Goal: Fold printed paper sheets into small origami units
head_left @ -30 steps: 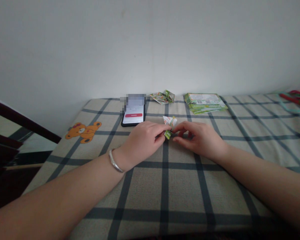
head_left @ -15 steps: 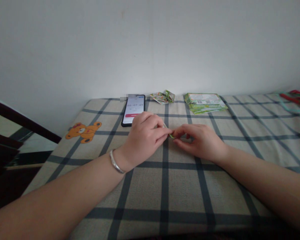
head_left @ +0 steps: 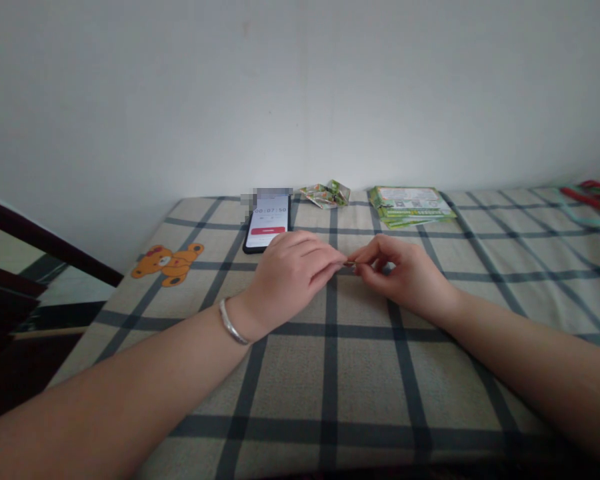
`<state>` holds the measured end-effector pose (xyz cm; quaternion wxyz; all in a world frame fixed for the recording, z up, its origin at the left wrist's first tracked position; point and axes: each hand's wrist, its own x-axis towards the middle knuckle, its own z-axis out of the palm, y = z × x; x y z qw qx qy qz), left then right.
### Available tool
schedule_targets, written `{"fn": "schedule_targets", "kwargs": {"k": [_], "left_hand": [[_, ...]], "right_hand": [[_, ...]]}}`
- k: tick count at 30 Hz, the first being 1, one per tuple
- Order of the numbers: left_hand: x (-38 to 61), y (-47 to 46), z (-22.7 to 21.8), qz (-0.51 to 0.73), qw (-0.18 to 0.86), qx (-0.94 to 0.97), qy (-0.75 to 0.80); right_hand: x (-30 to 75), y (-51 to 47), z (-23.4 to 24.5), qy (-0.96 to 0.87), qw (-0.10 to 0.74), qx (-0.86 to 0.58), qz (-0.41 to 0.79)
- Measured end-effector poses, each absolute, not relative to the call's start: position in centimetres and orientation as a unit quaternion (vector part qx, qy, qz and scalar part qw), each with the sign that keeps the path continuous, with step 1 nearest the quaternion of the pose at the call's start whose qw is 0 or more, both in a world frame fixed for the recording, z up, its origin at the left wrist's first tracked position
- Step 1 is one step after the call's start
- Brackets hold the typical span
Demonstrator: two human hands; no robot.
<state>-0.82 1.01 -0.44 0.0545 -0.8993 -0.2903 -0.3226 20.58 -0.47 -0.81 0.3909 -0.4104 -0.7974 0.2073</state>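
Observation:
Between my two hands, over the middle of the checked cloth, is a thin, small piece of folded paper (head_left: 349,263), seen nearly edge-on and mostly covered by fingers. My left hand (head_left: 300,267), with a silver bangle at the wrist, has its fingers pressed together on the left end of the paper. My right hand (head_left: 400,270) pinches the other end between thumb and forefinger. Behind them lie a folded, crumpled green paper shape (head_left: 326,194) and a stack of green printed leaflets (head_left: 413,205).
A phone (head_left: 267,223) showing a running timer lies just behind my left hand. An orange bear picture (head_left: 167,264) is at the cloth's left side. Red and green cords (head_left: 597,195) lie at the far right. A white wall (head_left: 300,93) closes off the back.
My right hand has lifted slightly and its thumb has come up into a pinch. The paper between the fingers has turned from a tilted green strip to nearly level. The timer has advanced one second.

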Motion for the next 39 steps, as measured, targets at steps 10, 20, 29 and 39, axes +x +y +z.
{"fn": "schedule_targets", "kwargs": {"k": [10,20,29,39], "left_hand": [[-1.0,0.8,-0.9,-0.305,0.065,-0.899,-0.306],[-0.9,0.5,-0.7,-0.305,0.076,-0.903,-0.293],[-0.7,0.3,-0.6,-0.331,0.006,-0.891,-0.31],[-0.6,-0.1,-0.3,-0.331,-0.062,-0.891,-0.305]], "right_hand": [[20.9,-0.2,-0.9,-0.784,0.411,-0.395,0.244],[20.9,-0.5,-0.9,-0.804,0.42,-0.409,0.099],[21.0,-0.8,0.1,-0.843,0.419,-0.335,-0.043],[21.0,-0.5,0.1,-0.846,0.404,-0.342,-0.068]]}}
